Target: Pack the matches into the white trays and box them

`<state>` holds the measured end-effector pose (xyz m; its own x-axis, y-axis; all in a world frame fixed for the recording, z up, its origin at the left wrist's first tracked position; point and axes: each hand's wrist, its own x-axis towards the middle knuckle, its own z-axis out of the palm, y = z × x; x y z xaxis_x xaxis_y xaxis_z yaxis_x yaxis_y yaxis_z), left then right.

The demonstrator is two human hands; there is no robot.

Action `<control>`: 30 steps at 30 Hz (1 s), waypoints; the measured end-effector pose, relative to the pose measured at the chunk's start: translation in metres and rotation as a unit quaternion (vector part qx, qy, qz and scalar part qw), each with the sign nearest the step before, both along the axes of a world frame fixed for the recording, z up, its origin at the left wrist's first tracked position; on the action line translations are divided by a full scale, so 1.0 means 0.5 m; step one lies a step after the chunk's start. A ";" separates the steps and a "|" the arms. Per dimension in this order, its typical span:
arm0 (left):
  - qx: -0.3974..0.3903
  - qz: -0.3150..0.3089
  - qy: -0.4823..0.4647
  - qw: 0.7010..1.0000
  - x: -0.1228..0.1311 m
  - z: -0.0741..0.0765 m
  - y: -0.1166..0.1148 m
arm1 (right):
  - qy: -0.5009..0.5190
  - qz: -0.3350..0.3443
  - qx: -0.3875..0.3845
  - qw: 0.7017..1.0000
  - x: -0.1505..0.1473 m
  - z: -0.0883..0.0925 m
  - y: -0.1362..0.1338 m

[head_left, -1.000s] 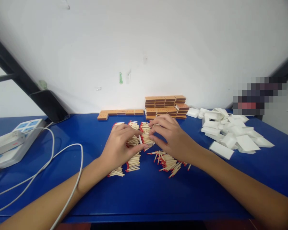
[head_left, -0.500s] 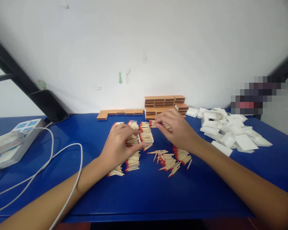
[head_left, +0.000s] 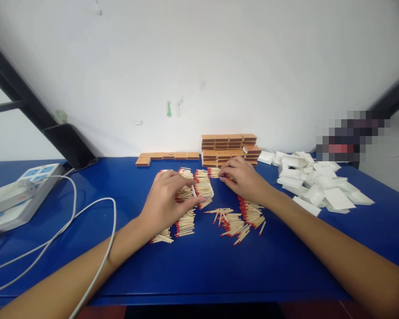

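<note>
My left hand (head_left: 168, 192) grips a small white matchbox tray (head_left: 194, 190) between thumb and fingers. Pale matchsticks (head_left: 204, 190) with red heads fill this tray. To its right, my right hand (head_left: 241, 177) is closed in a pinch, its fingertips beside a short row of matches (head_left: 213, 172) at the back. Whatever sits between those fingertips is too small to make out. Rows of matches (head_left: 185, 223) lie under and in front of my left hand. A looser heap of matches (head_left: 234, 226) spreads below my right hand.
Stacked orange matchboxes (head_left: 228, 146) stand against the wall, with a low row of matchboxes (head_left: 168, 155) to their left. White empty trays (head_left: 319, 181) pile up at right. A power strip (head_left: 29, 190), a white cable (head_left: 111, 230) and a black phone-like slab (head_left: 71, 146) occupy the left.
My right hand has lowered slightly and shifted a little right, toward the matches at the back. The left hand keeps its hold on the tray. The whole view has shifted slightly.
</note>
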<state>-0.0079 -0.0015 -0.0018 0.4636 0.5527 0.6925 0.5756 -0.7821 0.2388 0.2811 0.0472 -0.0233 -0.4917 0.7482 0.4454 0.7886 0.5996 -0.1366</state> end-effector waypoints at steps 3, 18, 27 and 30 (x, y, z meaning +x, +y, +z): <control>0.004 -0.001 0.000 1.000 -0.001 0.000 0.000 | 0.004 0.002 -0.008 1.000 -0.002 0.002 -0.001; 0.000 0.001 0.008 1.000 -0.002 -0.005 0.004 | 0.008 0.037 0.046 0.998 -0.016 0.042 -0.029; -0.010 -0.015 -0.001 1.000 0.005 -0.002 -0.002 | 0.019 0.077 0.082 0.993 -0.098 0.071 -0.106; -0.011 -0.018 0.005 1.000 0.007 -0.002 -0.004 | 0.020 0.070 0.064 0.995 -0.106 0.066 -0.111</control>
<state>-0.0045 -0.0032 -0.0025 0.4909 0.5506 0.6752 0.5489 -0.7973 0.2510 0.2282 -0.0084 0.0097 -0.5669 0.6088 0.5550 0.6912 0.7180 -0.0815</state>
